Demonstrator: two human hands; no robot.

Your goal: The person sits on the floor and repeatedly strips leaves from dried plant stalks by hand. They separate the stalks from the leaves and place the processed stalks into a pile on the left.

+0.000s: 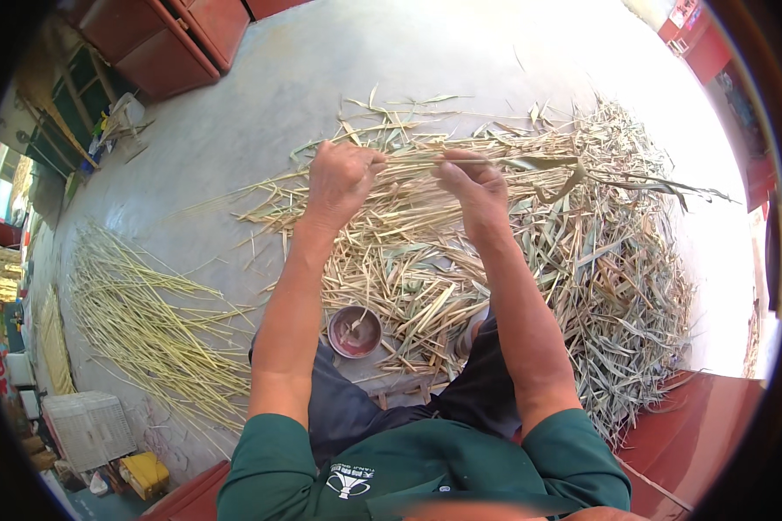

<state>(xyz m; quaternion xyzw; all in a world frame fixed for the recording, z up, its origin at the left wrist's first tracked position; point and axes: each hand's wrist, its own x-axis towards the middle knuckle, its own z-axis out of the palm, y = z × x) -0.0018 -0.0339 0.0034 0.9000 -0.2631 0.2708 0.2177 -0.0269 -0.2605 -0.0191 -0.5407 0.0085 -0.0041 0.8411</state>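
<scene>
A dry reed stalk with long, curling leaves (530, 162) is stretched crosswise in front of me. My left hand (341, 181) is closed in a pinch at its left end. The thumb and fingers of my right hand (478, 187) pinch the same stalk farther right, and its leafy part trails out beyond them. Beneath both hands spreads a big heap of dry stalks and leaves (434, 247), thickest on the right. Fine details between my fingertips are hidden.
A round reddish-brown bowl (370, 342) sits between my legs with a stalk piece in it. Bare yellow-green stems (152, 317) lie in a pile at left. Red cabinets (169, 56) stand far left; a white crate-like box (87, 430) and a yellow container (145, 471) are lower left.
</scene>
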